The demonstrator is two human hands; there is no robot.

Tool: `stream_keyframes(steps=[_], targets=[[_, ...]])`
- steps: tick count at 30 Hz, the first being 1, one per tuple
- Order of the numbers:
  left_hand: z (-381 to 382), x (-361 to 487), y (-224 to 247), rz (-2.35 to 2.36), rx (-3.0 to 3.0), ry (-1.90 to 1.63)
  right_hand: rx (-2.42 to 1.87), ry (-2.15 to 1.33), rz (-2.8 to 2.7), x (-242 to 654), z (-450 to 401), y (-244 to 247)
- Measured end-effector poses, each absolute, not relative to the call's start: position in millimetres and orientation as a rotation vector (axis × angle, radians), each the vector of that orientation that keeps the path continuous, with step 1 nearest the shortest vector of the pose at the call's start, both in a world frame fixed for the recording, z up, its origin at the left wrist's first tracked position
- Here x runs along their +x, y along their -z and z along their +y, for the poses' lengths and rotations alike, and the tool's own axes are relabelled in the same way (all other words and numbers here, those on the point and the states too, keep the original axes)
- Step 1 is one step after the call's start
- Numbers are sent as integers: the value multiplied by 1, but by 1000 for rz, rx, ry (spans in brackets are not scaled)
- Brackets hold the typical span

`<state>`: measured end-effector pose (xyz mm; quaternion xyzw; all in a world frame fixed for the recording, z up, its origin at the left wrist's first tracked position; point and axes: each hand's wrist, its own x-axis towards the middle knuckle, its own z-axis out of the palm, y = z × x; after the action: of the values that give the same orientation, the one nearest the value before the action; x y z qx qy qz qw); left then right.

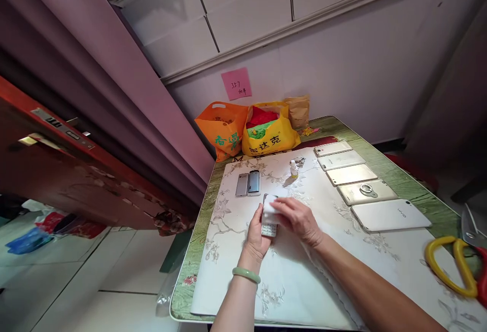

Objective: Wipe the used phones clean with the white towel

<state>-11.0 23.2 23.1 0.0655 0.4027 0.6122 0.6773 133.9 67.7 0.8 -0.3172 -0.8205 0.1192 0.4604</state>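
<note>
My left hand is wrapped round a small keypad phone above the middle of the table. A white cloth or wipe covers the upper part of that phone. Fingers of my right hand are pressed on the white piece from the right. Beyond my hands, two small phones lie side by side, a silver one and a dark-screened one. A small white bottle stands upright to their right.
Several smartphones lie in a column at the right, a white one nearest. Yellow-handled scissors lie at the right edge. An orange bag, a yellow bag and a brown pouch stand at the back of the table.
</note>
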Motion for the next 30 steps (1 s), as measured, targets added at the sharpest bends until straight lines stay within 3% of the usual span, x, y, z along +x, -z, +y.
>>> stream_keyframes(steps=[4,7,11,13,20,27,30], targets=[[22,-9,-20,974,228,-1289,-1078,-303,-1802,135,71,0],[21,-12,-19,879,123,-1393,-822,-267,-2072,133,57,-3],[20,-20,-19,833,54,-1231,-388,-262,-2415,130,41,-5],[19,-20,-19,836,70,-1218,-367,-274,-2397,131,44,-4],[24,-1,-22,1015,264,-1320,-1150,-308,-1807,136,67,-2],[27,-12,-22,866,93,-1251,-447,-560,-2373,140,47,-16],[26,-13,-24,848,129,-1260,-471,-613,-2325,144,52,-17]])
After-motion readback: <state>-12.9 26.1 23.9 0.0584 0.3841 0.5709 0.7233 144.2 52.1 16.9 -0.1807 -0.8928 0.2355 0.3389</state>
